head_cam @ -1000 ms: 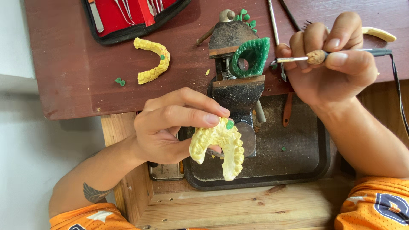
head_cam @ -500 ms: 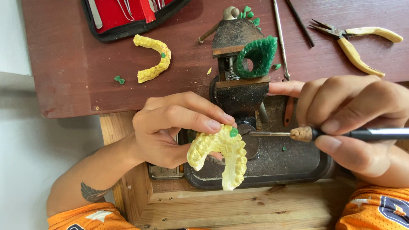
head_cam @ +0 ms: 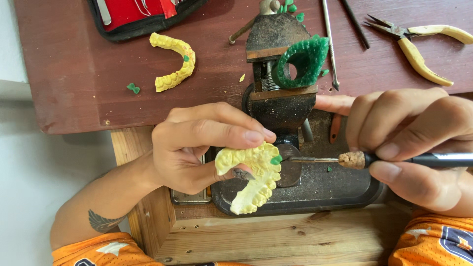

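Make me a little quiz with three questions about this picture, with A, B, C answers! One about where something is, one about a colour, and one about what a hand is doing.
1. Where do the yellow-handled pliers lie?
A. top right of the brown tabletop
B. inside the red tool case
C. in the left hand

2. What colour is the wax lump on the bench vise?
A. blue
B. green
C. white

3. What is the right hand doing?
A. resting flat and empty
B. holding a thin metal-tipped tool
C. holding the pliers

Answers:
1 A: the pliers sit on the tabletop at the upper right.
2 B: the wax lump is dark green.
3 B: its fingers are closed on the tool, whose tip meets the yellow dental cast that the left hand holds.
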